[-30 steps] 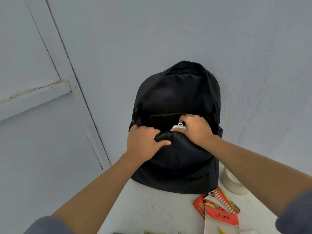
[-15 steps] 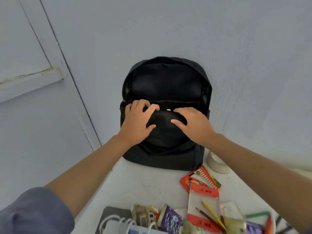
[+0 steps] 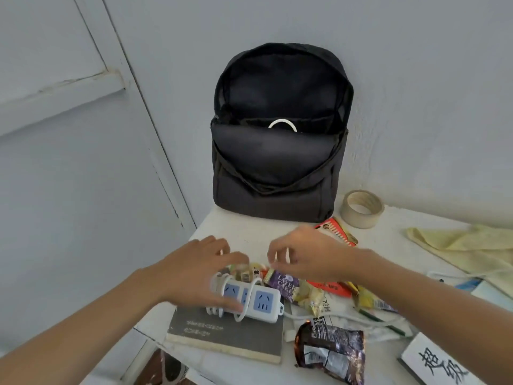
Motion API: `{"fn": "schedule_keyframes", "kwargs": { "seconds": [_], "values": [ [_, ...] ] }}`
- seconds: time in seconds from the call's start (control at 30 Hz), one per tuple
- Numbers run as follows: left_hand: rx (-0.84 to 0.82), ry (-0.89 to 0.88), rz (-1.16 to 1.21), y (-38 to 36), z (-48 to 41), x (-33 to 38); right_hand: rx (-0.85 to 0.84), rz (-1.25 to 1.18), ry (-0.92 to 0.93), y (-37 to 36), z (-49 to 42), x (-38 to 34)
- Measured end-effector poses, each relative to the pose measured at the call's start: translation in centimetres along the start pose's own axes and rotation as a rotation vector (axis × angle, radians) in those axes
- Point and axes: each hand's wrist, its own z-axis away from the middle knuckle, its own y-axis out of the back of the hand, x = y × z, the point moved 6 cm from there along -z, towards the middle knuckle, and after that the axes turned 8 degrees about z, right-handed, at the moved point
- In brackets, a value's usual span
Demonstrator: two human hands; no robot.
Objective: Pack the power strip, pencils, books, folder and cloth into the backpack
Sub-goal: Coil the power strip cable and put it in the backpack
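Left hand (image 3: pixel 200 273) grips smooth rectangular power strip (image 3: pixel 263 301); blurred right hand (image 3: pixel 313 262) seemingly pinches its cord (image 3: pixel 218 282).

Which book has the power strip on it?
The dark grey book at the front-left carries the power strip; the white book with black characters lies apart from it.

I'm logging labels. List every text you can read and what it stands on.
"LAYER CAKE": purple packet.
"超级": white card.
Grey book, red pack and dark wrapper carry print that is too blurred to read.
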Motion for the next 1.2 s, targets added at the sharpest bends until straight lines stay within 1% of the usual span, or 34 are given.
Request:
{"fn": "schedule_keyframes", "kwargs": {
  "seconds": [0.07, 0.13, 0.3, 0.4, 0.5, 0.6, 0.63, 0.7, 0.8, 0.9, 0.97, 1.0, 1.07, 1.13, 1.2],
  "values": [
    [-0.033, 0.017, -0.019, -2.2, 0.9, -0.3, -0.092, -0.025, 0.027, -2.7, 0.7, -0.9],
    [-0.004, 0.009, -0.035, -3.8, 1.1, -0.5, -0.125, -0.061, 0.034, -4.6, 0.9, -1.3],
    [0.196, 0.016, 0.027, -6.1, 0.0, -1.0, -0.049, -0.122, 0.008, -6.0, 0.5, -1.4],
    [0.289, -0.023, 0.100, -6.4, -0.4, -1.1, -0.083, -0.116, -0.004, -7.1, 0.7, -1.6],
    [0.331, -0.089, 0.121, -5.6, -0.4, 0.0, -0.085, -0.117, -0.013, -6.9, 1.2, -1.6],
    [0.324, -0.121, 0.237, -3.7, -0.3, 1.3, -0.035, -0.175, -0.056, -5.0, 2.1, -0.9],
    [0.327, -0.134, 0.275, -2.7, -0.3, 1.7, -0.007, -0.249, -0.095, -4.0, 2.5, -0.4],
    [0.359, -0.166, 0.388, -0.1, -0.1, 3.0, 0.072, -0.513, -0.187, -1.5, 3.6, 0.5],
    [0.429, -0.268, 0.635, 4.1, -0.1, 5.6, 0.209, -0.871, -0.228, 2.4, 5.1, 1.4],
    [0.445, -0.343, 0.778, 7.9, -1.1, 8.6, 0.229, -1.161, -0.204, 5.6, 6.7, 2.3],
    [0.469, -0.372, 0.928, 10.0, -2.2, 10.5, 0.214, -1.267, -0.173, 7.3, 7.9, 2.9],
    [0.500, -0.374, 1.011, 11.0, -2.9, 11.4, 0.206, -1.254, -0.178, 8.1, 8.7, 3.2],
    [0.546, -0.299, 1.193, 12.7, -4.3, 12.4, 0.213, -1.146, -0.239, 9.2, 10.2, 3.9],
    [0.505, -0.189, 1.365, 13.6, -6.0, 13.2, 0.248, -0.999, -0.305, 9.8, 11.6, 4.6],
    [0.454, -0.150, 1.400, 14.1, -7.2, 14.7, 0.295, -0.801, -0.391, 10.2, 12.7, 5.3]
  ]
}}
